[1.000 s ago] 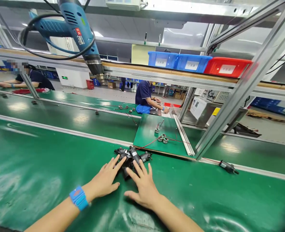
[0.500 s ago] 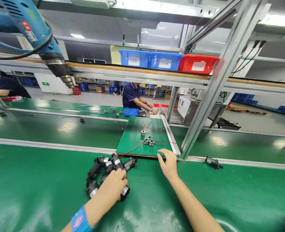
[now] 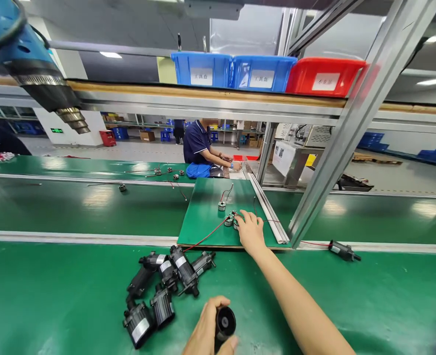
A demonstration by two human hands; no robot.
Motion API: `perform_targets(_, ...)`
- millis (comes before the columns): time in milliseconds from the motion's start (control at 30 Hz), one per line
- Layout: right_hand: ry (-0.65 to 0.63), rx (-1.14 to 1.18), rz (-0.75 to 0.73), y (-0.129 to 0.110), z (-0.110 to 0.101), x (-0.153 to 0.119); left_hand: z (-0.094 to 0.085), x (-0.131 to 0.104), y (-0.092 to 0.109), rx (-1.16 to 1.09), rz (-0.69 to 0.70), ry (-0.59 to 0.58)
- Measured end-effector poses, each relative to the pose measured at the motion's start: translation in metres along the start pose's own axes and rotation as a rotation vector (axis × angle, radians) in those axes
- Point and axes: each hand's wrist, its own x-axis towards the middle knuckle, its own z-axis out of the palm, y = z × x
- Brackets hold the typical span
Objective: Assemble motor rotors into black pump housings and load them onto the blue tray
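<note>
My left hand [image 3: 206, 328] is closed round a black cylindrical housing [image 3: 225, 323], its open round end facing up. On the green board [image 3: 203, 207], my right hand [image 3: 250, 229] reaches over a cluster of small round metal parts [image 3: 230, 219] with thin wires; its fingertips touch or grip one at the right of the cluster, partly hidden. Another such part [image 3: 222, 205] sits just behind. Left of my left hand, several black housings [image 3: 162, 303] with white labels lie in a loose pile on the green bench [image 3: 73, 296].
A blue power tool [image 3: 36, 74] hangs at upper left. Blue bins [image 3: 203, 69] and a red bin [image 3: 325, 76] stand on the shelf. A metal post [image 3: 351, 133] rises right of the board. One black housing [image 3: 344, 250] lies at right. A person [image 3: 199, 145] works beyond.
My left hand has lifted a housing from the pile and brought it right, towards me. My right hand has moved forward onto the small metal parts. The view has shifted slightly.
</note>
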Motion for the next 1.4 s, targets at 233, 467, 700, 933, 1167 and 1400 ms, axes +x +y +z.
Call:
perform_targets(233, -0.196, -0.027, -0.120, 0.007, -0.036, -0.017, -0.008, 0.004, 0.006, -0.007, 0.083, 0.021)
perform_targets(467, -0.278, 0.132, -0.129, 0.013, -0.065, -0.041, -0.007, 0.005, 0.004, 0.040, 0.025, 0.022)
perform_targets(700, -0.382, 0.790, -0.167, -0.023, -0.130, -0.112, -0.006, 0.002, 0.009, 0.017, 0.004, 0.062)
perform_targets(933, -0.555, 0.544, -0.330, -0.036, -0.145, -0.129, -0.004, -0.002, 0.008, 0.002, 0.047, 0.013)
perform_targets(1167, -0.537, 0.453, -0.345, -0.041, -0.123, -0.129, -0.006, -0.003, 0.006, 0.096, 0.081, 0.062)
perform_targets(1400, -0.571, 0.514, -0.329, -0.042, -0.123, -0.126, -0.003, -0.004, 0.001, 0.123, 0.199, 0.210)
